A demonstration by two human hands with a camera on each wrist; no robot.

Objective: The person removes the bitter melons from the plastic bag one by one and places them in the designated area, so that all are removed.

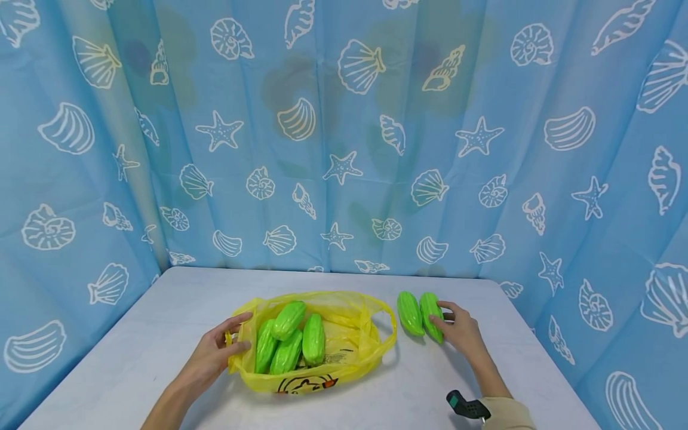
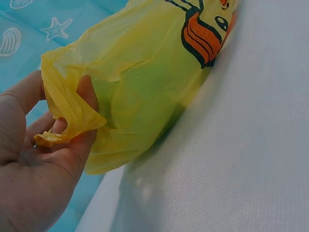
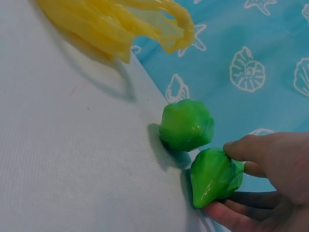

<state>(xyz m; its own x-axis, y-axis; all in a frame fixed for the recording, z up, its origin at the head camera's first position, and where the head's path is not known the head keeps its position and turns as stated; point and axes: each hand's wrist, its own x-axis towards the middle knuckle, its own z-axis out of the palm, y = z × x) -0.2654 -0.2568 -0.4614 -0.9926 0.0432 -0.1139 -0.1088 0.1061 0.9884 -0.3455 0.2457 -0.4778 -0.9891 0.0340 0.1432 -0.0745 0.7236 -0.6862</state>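
At your left hand (image 1: pixel 214 352), the bag (image 1: pixel 356 375) reads as thin translucent plastic film, creased, lightly glossy. The 4 gourds (image 1: pixel 314 339) inside it, and the 2 gourds (image 1: pixel 410 313) at your right hand (image 1: pixel 463 328), look plastic: glossy, ridged. Beneath your hands, the tabletop (image 1: pixel 408 388) is matt, finely textured. Beyond them, the curtain (image 1: pixel 365 134) appears smooth fabric. Your right sleeve (image 1: pixel 506 413): matt cloth.

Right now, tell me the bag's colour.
The bag is see-through yellow, shown best in the head view.
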